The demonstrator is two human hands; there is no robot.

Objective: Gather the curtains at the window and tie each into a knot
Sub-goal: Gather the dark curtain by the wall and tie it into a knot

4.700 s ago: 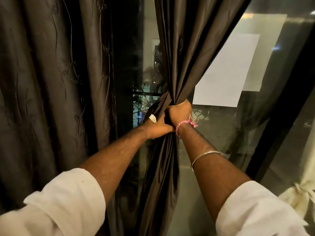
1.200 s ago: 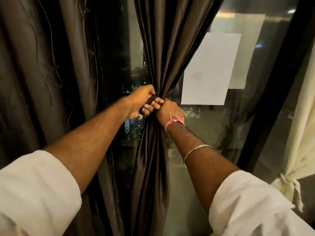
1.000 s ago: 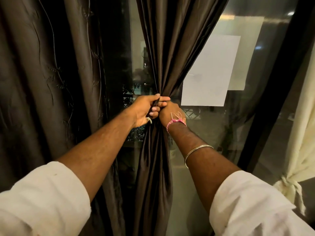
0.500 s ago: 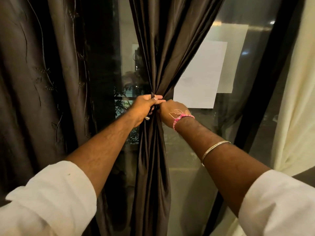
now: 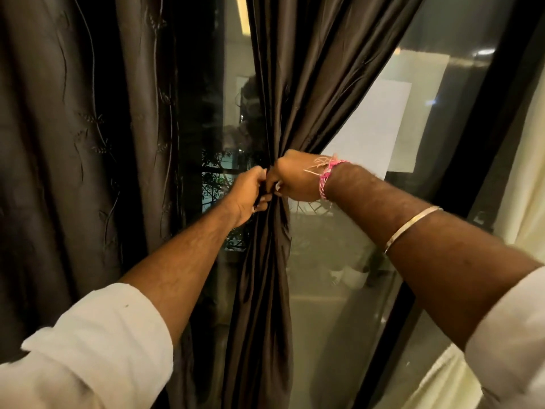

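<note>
A person stands close to a night-dark window (image 5: 339, 261), seen from a camera on their head, both arms stretched forward in rolled-up white sleeves.

In the middle of the view hangs a dark brown satin curtain (image 5: 298, 84). It spreads wide at the top, narrows to a tight bunch at about chest height, then falls in a slim column of folds toward the floor. Both hands meet at that narrow point, side by side and touching.

The left hand (image 5: 247, 196) comes in from the lower left, its fingers curled around the gathered cloth from the left side. The right hand (image 5: 292, 178) comes in from the right, slightly higher, its fingers wrapped round the same bunch, knuckles facing the camera. No knot shows in this curtain.

The right wrist wears a pink and white thread band (image 5: 326, 178) with loose ends, and farther up the forearm sits a thin metal bangle (image 5: 410, 228).

To the left hangs a second dark curtain (image 5: 73, 143) with a stitched vine pattern, loose and ungathered. On the glass to the right of the hands is a pale sheet of paper (image 5: 371, 131). A cream curtain (image 5: 525, 187) runs down the far right edge.
</note>
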